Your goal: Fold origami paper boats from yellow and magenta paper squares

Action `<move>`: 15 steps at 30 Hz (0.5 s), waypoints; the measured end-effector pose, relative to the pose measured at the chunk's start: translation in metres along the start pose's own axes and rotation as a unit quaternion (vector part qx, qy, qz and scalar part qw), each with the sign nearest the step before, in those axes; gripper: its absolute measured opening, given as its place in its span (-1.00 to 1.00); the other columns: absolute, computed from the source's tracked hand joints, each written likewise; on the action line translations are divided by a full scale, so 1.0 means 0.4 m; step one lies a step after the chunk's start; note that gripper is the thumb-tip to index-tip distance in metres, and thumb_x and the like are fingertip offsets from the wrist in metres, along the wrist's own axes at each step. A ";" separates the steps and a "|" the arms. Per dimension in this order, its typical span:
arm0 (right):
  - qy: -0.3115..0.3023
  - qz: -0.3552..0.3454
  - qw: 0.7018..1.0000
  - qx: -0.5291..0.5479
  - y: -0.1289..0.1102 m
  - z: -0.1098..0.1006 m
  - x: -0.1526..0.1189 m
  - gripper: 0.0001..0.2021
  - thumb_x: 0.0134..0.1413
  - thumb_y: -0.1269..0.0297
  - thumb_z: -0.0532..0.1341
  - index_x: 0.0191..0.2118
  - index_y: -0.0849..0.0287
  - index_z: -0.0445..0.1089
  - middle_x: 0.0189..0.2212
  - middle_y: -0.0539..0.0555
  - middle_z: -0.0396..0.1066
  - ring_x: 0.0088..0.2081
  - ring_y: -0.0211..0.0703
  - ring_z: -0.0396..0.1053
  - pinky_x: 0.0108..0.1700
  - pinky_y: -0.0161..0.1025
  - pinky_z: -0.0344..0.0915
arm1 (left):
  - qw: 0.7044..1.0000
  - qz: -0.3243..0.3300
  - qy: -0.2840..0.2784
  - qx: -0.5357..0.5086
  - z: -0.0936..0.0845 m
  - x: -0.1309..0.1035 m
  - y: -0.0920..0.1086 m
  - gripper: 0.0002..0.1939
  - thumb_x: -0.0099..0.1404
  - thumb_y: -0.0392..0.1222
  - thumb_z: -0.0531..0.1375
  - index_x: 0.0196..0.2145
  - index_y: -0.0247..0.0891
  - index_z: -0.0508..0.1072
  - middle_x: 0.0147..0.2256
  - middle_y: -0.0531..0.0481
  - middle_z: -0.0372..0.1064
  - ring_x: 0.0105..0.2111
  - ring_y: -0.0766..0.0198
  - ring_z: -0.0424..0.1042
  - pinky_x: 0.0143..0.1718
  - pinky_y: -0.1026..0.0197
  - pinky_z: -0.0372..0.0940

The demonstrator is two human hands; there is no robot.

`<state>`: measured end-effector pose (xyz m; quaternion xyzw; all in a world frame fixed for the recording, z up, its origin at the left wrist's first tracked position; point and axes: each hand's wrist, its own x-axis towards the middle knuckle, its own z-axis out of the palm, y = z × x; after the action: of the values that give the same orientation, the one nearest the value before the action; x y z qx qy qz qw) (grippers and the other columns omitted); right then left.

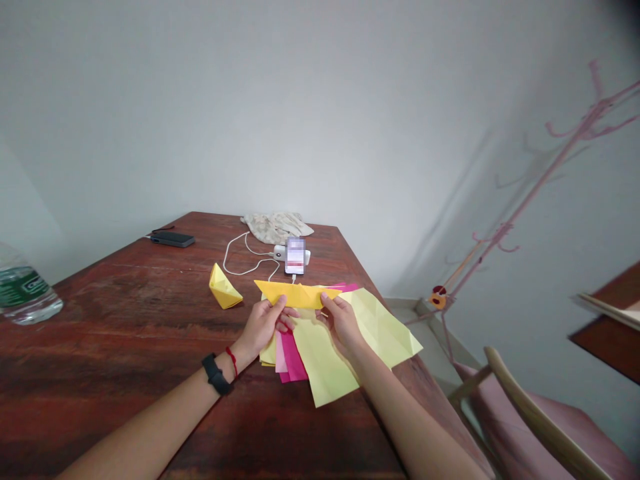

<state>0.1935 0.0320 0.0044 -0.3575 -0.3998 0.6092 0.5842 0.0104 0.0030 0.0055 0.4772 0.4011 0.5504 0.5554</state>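
Note:
A yellow folded paper boat (300, 295) is held level above the table, wide and pointed at both ends. My left hand (265, 323) pinches its left part, thumb in front. On its right part, my right hand (343, 319) grips the paper the same way. Beneath both hands lie creased pale yellow sheets (385, 330), fanned out with magenta paper (295, 357) and light pink paper (281, 353). Left of my hands, a second yellow paper boat (224, 288) rests tilted on the wood.
Behind the hands a lit phone (295, 257) leans by a white power bank (279, 253) with cables. A crumpled cloth (277, 228), a dark power bank (173, 239) and a water bottle (25, 290) stand on the wooden table (125, 333). To the right are a chair (530, 413) and a pink coat rack (540, 167).

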 end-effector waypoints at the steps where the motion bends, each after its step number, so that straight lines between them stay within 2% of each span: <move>1: 0.024 -0.013 1.000 -0.001 -0.003 -0.006 0.007 -0.61 -0.22 -0.01 0.50 -0.38 0.19 0.49 -0.45 0.00 0.44 -0.49 -0.34 0.30 -0.46 -0.38 0.27 | 1.000 0.011 0.014 0.003 -0.004 0.002 0.006 -0.45 0.24 0.26 0.23 -0.41 -0.40 0.52 -0.58 -0.13 0.50 -0.59 0.28 0.46 -0.55 0.32 0.27; 4: 0.099 -0.054 0.993 -0.014 -0.015 -0.030 0.028 -0.61 -0.16 -0.07 0.45 -0.29 0.13 0.52 -0.39 -0.01 0.45 -0.45 -0.32 0.33 -0.47 -0.39 0.25 | 0.998 0.042 0.041 0.019 -0.015 0.007 0.022 -0.55 0.23 0.18 0.26 -0.44 -0.35 0.47 -0.57 -0.07 0.49 -0.59 0.28 0.45 -0.54 0.30 0.28; 6: 0.096 -0.053 0.994 -0.021 -0.023 -0.045 0.037 -0.62 -0.13 -0.09 0.43 -0.32 0.13 0.52 -0.42 0.00 0.45 -0.43 -0.29 0.35 -0.45 -0.37 0.26 | 0.998 0.052 0.036 0.020 -0.020 0.008 0.027 -0.57 0.24 0.13 0.26 -0.53 -0.31 0.41 -0.63 -0.02 0.42 -0.61 0.30 0.41 -0.52 0.30 0.27; 8: 0.039 -0.020 0.998 -0.036 -0.027 -0.051 0.037 -0.63 -0.16 -0.06 0.45 -0.40 0.15 0.49 -0.48 0.00 0.44 -0.44 -0.27 0.35 -0.42 -0.35 0.27 | 0.999 0.042 0.004 -0.006 -0.023 0.008 0.027 -0.55 0.23 0.10 0.26 -0.61 -0.28 0.34 -0.68 0.03 0.34 -0.64 0.31 0.37 -0.52 0.30 0.26; 11: -0.081 0.038 0.994 -0.063 -0.023 -0.039 0.017 -0.66 -0.18 0.02 0.49 -0.44 0.18 0.48 -0.49 0.01 0.45 -0.43 -0.25 0.37 -0.36 -0.32 0.29 | 0.996 -0.002 -0.071 -0.049 -0.025 0.004 0.023 -0.55 0.18 0.07 0.29 -0.66 -0.26 0.29 -0.72 0.08 0.25 -0.65 0.30 0.36 -0.55 0.29 0.22; 13: -0.151 0.053 0.985 -0.069 -0.015 -0.024 -0.001 -0.70 -0.18 0.09 0.50 -0.45 0.18 0.47 -0.44 0.01 0.48 -0.40 -0.24 0.39 -0.32 -0.30 0.30 | 0.994 -0.022 -0.098 -0.045 -0.026 0.001 0.022 -0.58 0.16 0.05 0.31 -0.64 -0.28 0.34 -0.70 0.07 0.28 -0.65 0.31 0.34 -0.56 0.30 0.19; 15: -0.201 0.058 0.975 -0.078 -0.007 -0.010 -0.016 -0.72 -0.16 0.14 0.50 -0.45 0.18 0.47 -0.43 0.01 0.48 -0.41 -0.25 0.39 -0.31 -0.29 0.30 | 0.994 -0.029 -0.096 -0.030 -0.026 0.000 0.024 -0.64 0.14 0.02 0.33 -0.57 -0.33 0.44 -0.63 0.01 0.39 -0.62 0.31 0.36 -0.53 0.30 0.20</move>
<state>0.1987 0.0257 0.0050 -0.2940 -0.5340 0.6685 0.4260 -0.0020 0.0032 0.0126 0.4992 0.3429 0.4972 0.6214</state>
